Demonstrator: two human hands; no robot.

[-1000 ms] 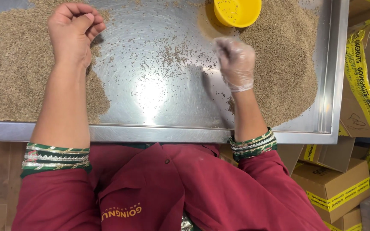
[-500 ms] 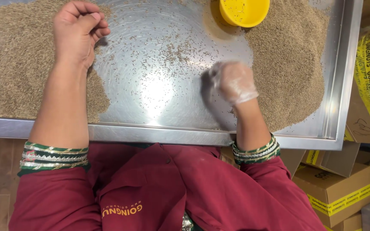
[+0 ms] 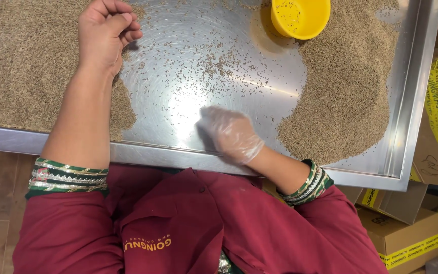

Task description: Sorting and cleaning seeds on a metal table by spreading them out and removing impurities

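The gloved right hand (image 3: pixel 231 133) lies flat on the shiny tray (image 3: pixel 406 127), fingers close together, holding nothing. The bare left hand (image 3: pixel 106 30) curls loosely on the left seed pile (image 3: pixel 21 71). Another seed pile (image 3: pixel 351 96) sits right. Only scattered seeds (image 3: pixel 214 66) remain between them.

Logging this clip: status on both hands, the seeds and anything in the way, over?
Left hand bare, loosely curled on left seed heap. Right hand, gloved, flat on steel tray near front rim. Yellow bowl sits clear.
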